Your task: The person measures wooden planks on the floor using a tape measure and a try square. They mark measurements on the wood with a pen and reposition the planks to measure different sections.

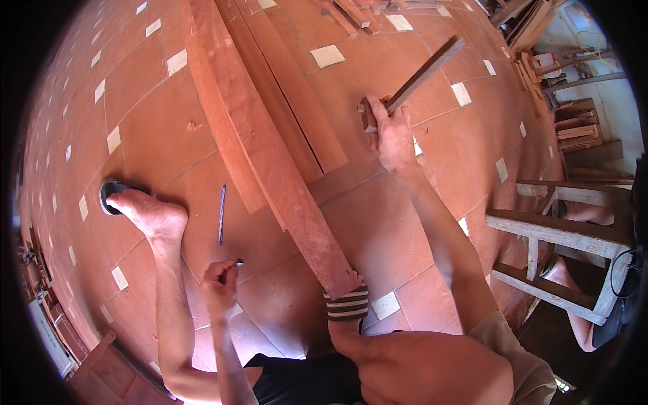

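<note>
My right hand (395, 137) grips a wooden try square (424, 75) above the tiled floor. Its thick stock (368, 116) sits by my fingers, and its long thin blade points up and to the right. My left hand (220, 287) is closed, low over the floor; a small dark, shiny bit shows at its fingertips, too small to name. Just beyond it lies a blue pen (221, 214). A long reddish wooden beam (270, 158) runs from the far end toward me, its near end at my foot in a striped slipper (347, 303).
More boards (283, 88) lie alongside the beam. My other foot (152, 210) stands at the left in a dark slipper. A wooden stool (560, 226) is at the right, with another person's legs (570, 290) beside it. Stacked timber (579, 126) leans near the far right wall.
</note>
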